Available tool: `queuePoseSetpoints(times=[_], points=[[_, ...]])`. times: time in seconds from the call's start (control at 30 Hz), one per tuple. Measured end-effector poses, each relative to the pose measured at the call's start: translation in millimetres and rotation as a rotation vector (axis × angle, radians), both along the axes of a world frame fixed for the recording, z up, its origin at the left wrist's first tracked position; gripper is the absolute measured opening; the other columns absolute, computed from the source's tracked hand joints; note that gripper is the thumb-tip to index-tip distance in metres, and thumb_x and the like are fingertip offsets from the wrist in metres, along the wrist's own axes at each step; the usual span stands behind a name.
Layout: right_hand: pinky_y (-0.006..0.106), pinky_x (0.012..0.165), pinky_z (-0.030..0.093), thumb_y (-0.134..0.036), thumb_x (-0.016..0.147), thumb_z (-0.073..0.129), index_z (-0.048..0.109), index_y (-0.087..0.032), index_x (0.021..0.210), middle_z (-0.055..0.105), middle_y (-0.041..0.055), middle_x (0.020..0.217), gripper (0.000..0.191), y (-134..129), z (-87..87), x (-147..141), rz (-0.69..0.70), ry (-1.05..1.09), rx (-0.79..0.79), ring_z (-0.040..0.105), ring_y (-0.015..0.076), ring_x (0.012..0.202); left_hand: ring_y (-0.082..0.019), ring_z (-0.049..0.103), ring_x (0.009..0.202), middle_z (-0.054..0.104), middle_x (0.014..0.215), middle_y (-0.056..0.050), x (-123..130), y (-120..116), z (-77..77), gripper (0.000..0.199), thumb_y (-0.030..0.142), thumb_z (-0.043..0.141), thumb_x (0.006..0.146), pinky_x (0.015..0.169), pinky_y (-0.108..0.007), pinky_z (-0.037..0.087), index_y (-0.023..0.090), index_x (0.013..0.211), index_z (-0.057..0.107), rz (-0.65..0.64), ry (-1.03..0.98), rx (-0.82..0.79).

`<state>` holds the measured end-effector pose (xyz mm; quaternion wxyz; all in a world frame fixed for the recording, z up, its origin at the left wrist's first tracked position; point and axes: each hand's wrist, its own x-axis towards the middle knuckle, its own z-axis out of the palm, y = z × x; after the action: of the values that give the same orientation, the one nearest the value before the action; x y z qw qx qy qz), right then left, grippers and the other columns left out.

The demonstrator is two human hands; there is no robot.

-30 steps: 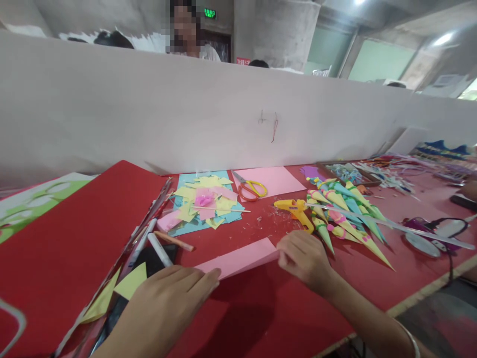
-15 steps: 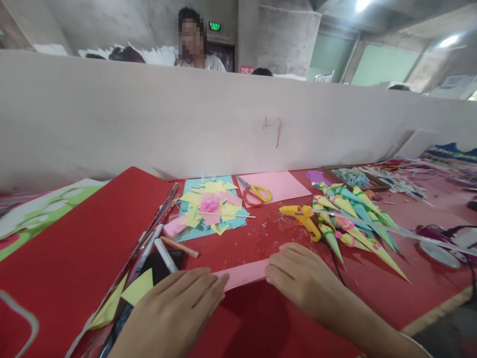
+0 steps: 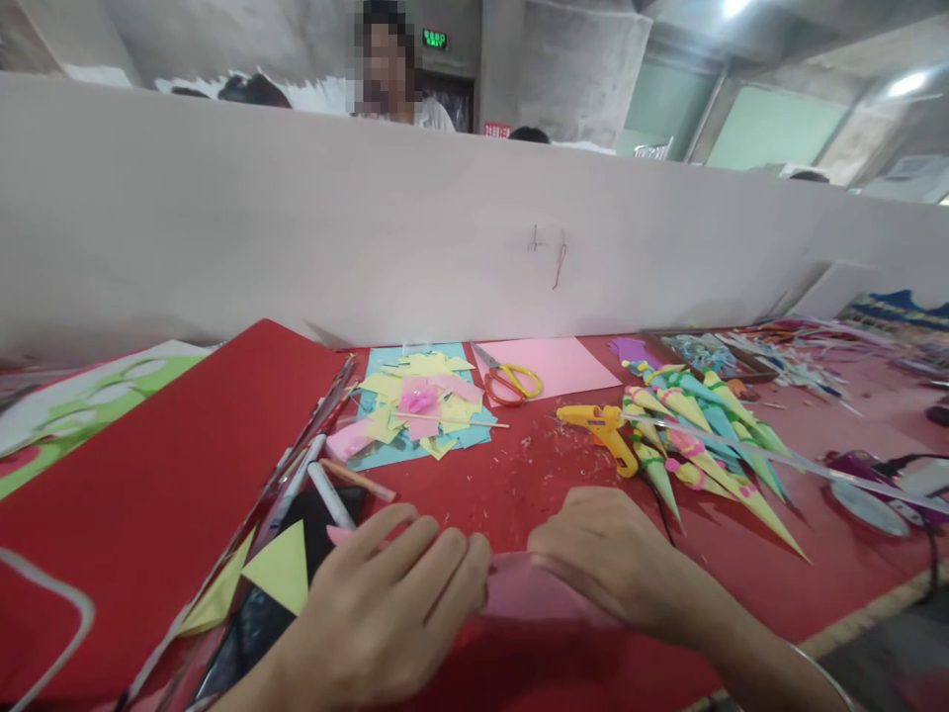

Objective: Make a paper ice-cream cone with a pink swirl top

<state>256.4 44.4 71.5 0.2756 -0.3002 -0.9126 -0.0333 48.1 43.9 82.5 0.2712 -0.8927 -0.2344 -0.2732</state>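
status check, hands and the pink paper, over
Left hand and right hand both gripping curled pink paper sheet. Yellow glue gun just beyond. Nothing blocking.

Left hand (image 3: pixel 386 613) low at centre-left, palm down, fingers (image 3: pixel 437 564) extended and slightly spread, pointing right. Right hand (image 3: pixel 600 564) opposite, palm down, knuckles raised, fingers curled inward toward left hand. Fingertips of both nearly meeting. Right forearm runs to lower right, bangle at wrist.

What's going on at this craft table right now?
A person's left hand and right hand both grip a pink paper sheet, which bows up between them over the red table. Just beyond lie a yellow glue gun, a heap of paper cones, scissors and paper scraps.
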Motion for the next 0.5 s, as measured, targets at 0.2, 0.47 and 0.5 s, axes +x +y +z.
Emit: queuePoseSetpoints(times=[0.2, 0.47, 0.5], points=[[0.026, 0.050, 0.033, -0.029, 0.094, 0.021, 0.059, -0.020, 0.065, 0.062, 0.0000, 0.058, 0.048, 0, -0.9, 29, -0.089, 0.061, 0.028, 0.049, 0.0110, 0.049, -0.013, 0.054, 0.055, 0.060, 0.059, 0.004, -48, 15, -1.8, 0.008, 0.018, 0.049, 0.081, 0.065, -0.031, 0.041, 0.018, 0.078, 0.056, 0.106, 0.061, 0.089], [0.024, 0.050, 0.030, -0.031, 0.095, 0.021, 0.058, -0.020, 0.067, 0.058, -0.0024, 0.054, 0.047, 2, 2.2, 32, -0.047, -0.001, -0.029, 0.048, 0.0096, 0.050, -0.017, 0.056, 0.068, 0.062, 0.071, -0.001, -54, 3, 10.3, 0.016, 0.020, 0.043, 0.081, 0.064, -0.032, 0.041, 0.022, 0.093, 0.055, 0.178, -0.161, -0.070], [0.024, 0.050, 0.028, -0.030, 0.095, 0.019, 0.057, -0.020, 0.065, 0.058, -0.0028, 0.053, 0.049, 3, 4.1, 28, -0.023, -0.014, -0.028, 0.046, 0.0095, 0.049, -0.019, 0.056, 0.073, 0.063, 0.076, -0.001, -47, -1, 11.1, 0.021, 0.024, 0.041, 0.082, 0.067, -0.033, 0.041, 0.023, 0.098, 0.054, 0.148, -0.153, -0.107]])
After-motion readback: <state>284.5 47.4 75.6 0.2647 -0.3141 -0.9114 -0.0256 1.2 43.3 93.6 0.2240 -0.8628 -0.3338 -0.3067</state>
